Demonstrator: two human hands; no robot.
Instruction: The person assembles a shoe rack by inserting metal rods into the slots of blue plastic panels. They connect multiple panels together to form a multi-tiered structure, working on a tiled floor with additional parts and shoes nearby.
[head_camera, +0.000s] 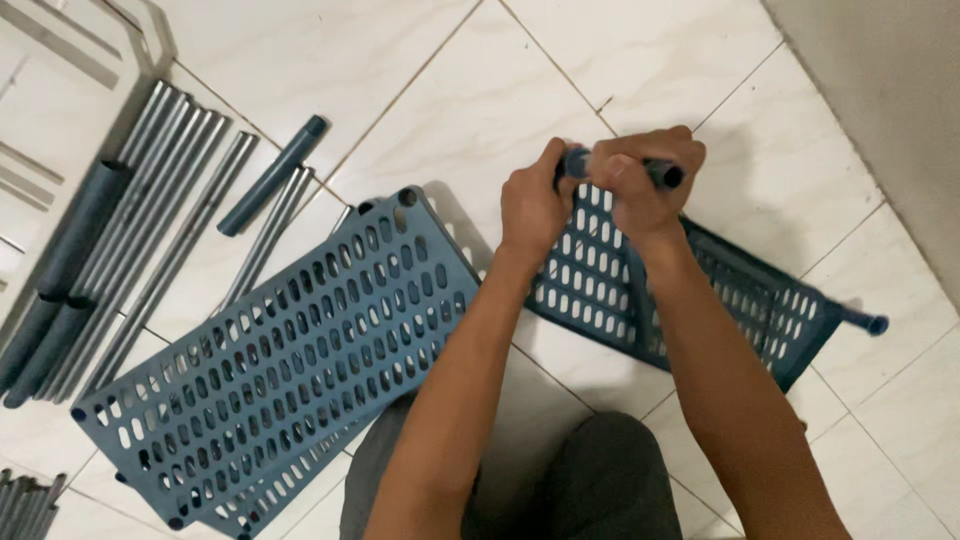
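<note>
My right hand is closed around a short blue-grey plastic tube whose open end sticks out to the right. My left hand grips the tube's other end beside it. Both hands hold it at the far corner of a blue-grey perforated plastic shelf panel lying on the white tiled floor. Another short tube pokes from that panel's right corner. My forearms hide part of the panel.
A stack of larger perforated blue-grey shelf panels lies to the left. Several grey metal rods and blue-grey plastic tubes lie at the far left, one loose tube among them. My knees are at the bottom.
</note>
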